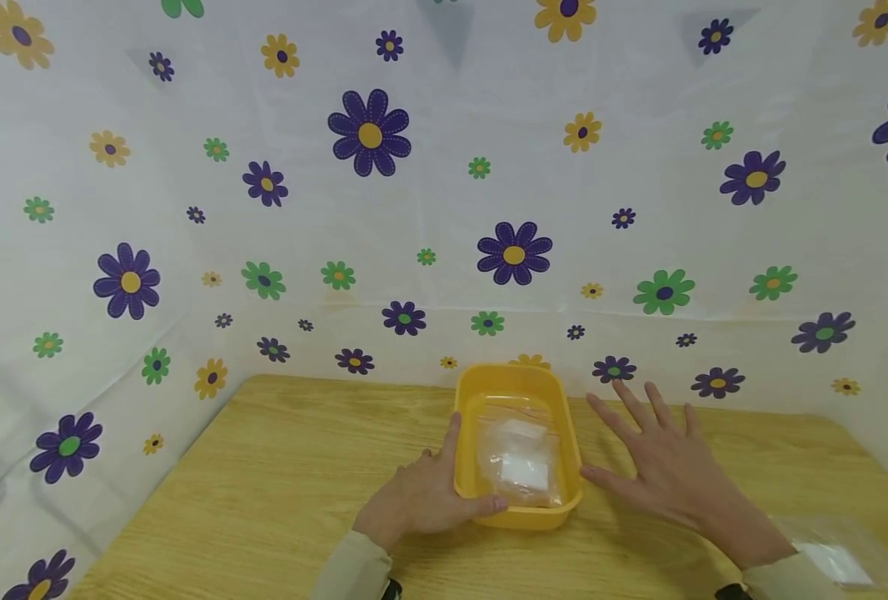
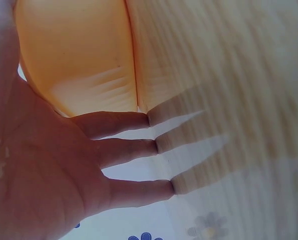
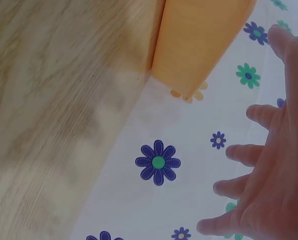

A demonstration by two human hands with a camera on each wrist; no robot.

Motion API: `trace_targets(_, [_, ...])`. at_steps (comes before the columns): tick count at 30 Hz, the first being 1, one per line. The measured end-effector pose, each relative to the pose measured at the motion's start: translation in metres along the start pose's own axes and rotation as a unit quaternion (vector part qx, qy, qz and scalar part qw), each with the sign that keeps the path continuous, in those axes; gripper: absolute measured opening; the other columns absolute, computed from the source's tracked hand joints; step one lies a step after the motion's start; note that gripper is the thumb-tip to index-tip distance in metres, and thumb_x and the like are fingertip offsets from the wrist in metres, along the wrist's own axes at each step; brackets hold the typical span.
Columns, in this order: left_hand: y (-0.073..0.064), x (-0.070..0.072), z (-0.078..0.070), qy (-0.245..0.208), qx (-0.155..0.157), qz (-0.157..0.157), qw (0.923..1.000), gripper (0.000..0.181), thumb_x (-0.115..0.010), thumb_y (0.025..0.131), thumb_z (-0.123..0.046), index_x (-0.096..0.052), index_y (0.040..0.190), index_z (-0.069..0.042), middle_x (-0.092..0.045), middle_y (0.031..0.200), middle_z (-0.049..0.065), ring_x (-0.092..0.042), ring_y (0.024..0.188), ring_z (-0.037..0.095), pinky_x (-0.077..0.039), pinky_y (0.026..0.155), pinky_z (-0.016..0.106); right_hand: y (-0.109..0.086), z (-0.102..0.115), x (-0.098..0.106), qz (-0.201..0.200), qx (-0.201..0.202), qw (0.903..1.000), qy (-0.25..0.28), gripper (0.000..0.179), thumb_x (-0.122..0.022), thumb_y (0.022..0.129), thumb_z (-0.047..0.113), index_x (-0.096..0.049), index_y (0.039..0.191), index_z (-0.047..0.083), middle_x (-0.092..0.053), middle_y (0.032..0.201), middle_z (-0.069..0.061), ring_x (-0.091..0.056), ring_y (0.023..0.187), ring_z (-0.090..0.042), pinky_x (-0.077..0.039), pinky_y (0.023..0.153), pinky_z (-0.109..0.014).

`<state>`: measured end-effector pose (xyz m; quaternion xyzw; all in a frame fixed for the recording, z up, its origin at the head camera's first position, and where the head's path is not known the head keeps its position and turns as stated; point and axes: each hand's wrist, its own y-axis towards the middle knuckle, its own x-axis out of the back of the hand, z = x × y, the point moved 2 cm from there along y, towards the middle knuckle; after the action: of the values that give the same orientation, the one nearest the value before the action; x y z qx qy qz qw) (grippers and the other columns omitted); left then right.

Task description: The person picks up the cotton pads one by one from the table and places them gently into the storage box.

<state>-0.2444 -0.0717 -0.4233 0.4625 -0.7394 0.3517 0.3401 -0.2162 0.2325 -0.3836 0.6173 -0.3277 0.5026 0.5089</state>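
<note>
A yellow plastic basin (image 1: 530, 518) stands on the wooden table against the far cloth. Inside it lie clear plastic zip bags (image 1: 522, 471) with white contents. My left hand (image 1: 421, 496) is at the basin's near left corner, its thumb at the near rim and its fingers straight along the left side. In the left wrist view, those fingertips touch the tabletop beside the basin wall (image 2: 78, 55). To the right, my right hand (image 1: 672, 462) hovers with fingers spread wide, its thumb close to the right rim. The right wrist view shows nothing held in it.
Another clear plastic bag (image 1: 837, 560) with a white piece inside lies at the table's right, partly behind the right sleeve. White cloth (image 1: 444, 208) with printed flowers hangs behind and at the sides of the wooden table (image 1: 286, 467).
</note>
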Motion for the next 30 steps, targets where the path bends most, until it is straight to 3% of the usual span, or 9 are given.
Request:
trace_targets(16, [0.0, 0.0, 0.001, -0.008, 0.001, 0.005, 1.0, 0.134, -0.061, 0.07, -0.091, 0.007, 0.166, -0.027, -0.057, 0.145, 0.026, -0.065, 0.119, 0.039, -0.053, 0.1, 0.061, -0.027, -0.028, 0.001, -0.005, -0.016, 0.9997, -0.02, 0.086, -0.062, 0.087, 0.072, -0.041, 0.157, 0.026, -0.039, 0.161, -0.022, -0.034, 0.142, -0.06, -0.025, 0.102, -0.087])
trace_targets(21, [-0.001, -0.001, 0.001, -0.01, -0.002, 0.006, 0.9999, 0.134, -0.062, 0.07, -0.091, 0.007, 0.166, -0.027, -0.058, 0.143, 0.025, -0.065, 0.119, 0.038, -0.053, 0.1, 0.06, -0.036, -0.037, 0.001, -0.026, -0.016, 0.9993, -0.02, 0.085, -0.066, 0.085, 0.07, -0.044, 0.154, 0.024, -0.042, 0.159, -0.021, -0.036, 0.14, -0.059, -0.028, 0.1, -0.084])
trace_targets(30, [0.001, -0.001, 0.002, 0.003, -0.012, -0.005, 0.9999, 0.134, -0.061, 0.071, -0.091, 0.007, 0.166, -0.025, -0.062, 0.137, 0.024, -0.067, 0.113, 0.034, -0.053, 0.099, 0.059, -0.048, -0.054, 0.001, -0.043, -0.028, 0.9981, -0.033, 0.091, -0.068, 0.084, 0.07, -0.038, 0.158, 0.026, -0.044, 0.156, -0.023, -0.039, 0.137, -0.059, -0.029, 0.098, -0.085])
